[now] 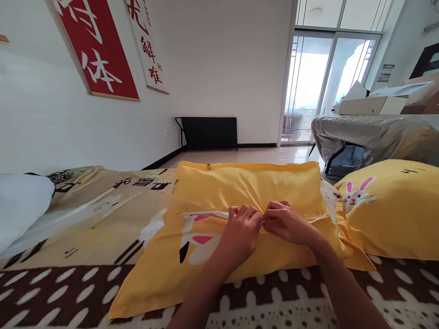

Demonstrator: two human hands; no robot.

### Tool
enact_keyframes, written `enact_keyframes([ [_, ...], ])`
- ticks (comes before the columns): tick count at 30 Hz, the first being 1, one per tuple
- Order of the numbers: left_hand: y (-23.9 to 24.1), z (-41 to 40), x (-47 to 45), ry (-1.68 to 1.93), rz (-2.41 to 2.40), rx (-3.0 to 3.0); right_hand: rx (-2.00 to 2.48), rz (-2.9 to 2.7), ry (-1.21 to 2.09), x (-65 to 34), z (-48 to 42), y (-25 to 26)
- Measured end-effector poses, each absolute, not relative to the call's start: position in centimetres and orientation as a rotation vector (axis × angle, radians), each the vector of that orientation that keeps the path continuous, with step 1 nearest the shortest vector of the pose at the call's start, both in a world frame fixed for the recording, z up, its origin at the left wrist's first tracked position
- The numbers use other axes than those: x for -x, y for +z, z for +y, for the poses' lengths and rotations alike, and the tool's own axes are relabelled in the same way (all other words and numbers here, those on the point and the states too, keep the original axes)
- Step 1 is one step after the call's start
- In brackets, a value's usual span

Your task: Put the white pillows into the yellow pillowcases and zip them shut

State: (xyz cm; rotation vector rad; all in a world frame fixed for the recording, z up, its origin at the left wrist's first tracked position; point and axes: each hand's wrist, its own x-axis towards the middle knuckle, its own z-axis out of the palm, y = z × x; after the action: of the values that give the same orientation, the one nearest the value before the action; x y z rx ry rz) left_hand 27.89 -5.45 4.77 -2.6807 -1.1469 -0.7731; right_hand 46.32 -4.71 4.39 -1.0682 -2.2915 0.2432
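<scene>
A yellow pillowcase (151, 269) with a printed cartoon face lies flat in front of me on the bed. A slit with a pale edge, looking like a zipper (206, 213), runs across its middle. My left hand (245, 226) is closed on the cloth at this slit, its fingers curled. Right beside it, my right hand (290, 222) pinches the same line with thumb and fingers together. Something small and shiny shows between the two hands, too small to make out clearly. The cloth puckers above the fingertips.
A plump yellow pillow (394, 214) with a rabbit print lies at right. At far left sits a white pillow (24, 205). A patterned bedspread (103, 237) lies underneath. Beyond the bed stand a black folded panel (209, 132) and a plastic-covered table (370, 130) bearing boxes (363, 106).
</scene>
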Motion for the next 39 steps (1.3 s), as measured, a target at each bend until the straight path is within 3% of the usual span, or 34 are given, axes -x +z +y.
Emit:
enact_keyframes([
  [13, 5.6, -6.1, -27.5, -0.515, -1.355, 2.474, 0.985, -2.18, 0.111, -44.8, -4.3, 3.5],
  [22, 5.9, -6.6, -27.7, -0.554, -1.393, 2.407, 0.965, -2.141, 0.075, -44.9, -4.2, 3.2],
  [32, 8.1, -7.7, -26.2, -0.584, -1.589, 2.542, 0.98, -2.09, 0.247, -44.4, -4.5, 3.2],
  [39, 8.0, -7.3, -25.8, -0.559, -1.588, 2.607, 0.955, -2.048, 0.155, -43.5, -4.3, 2.3],
])
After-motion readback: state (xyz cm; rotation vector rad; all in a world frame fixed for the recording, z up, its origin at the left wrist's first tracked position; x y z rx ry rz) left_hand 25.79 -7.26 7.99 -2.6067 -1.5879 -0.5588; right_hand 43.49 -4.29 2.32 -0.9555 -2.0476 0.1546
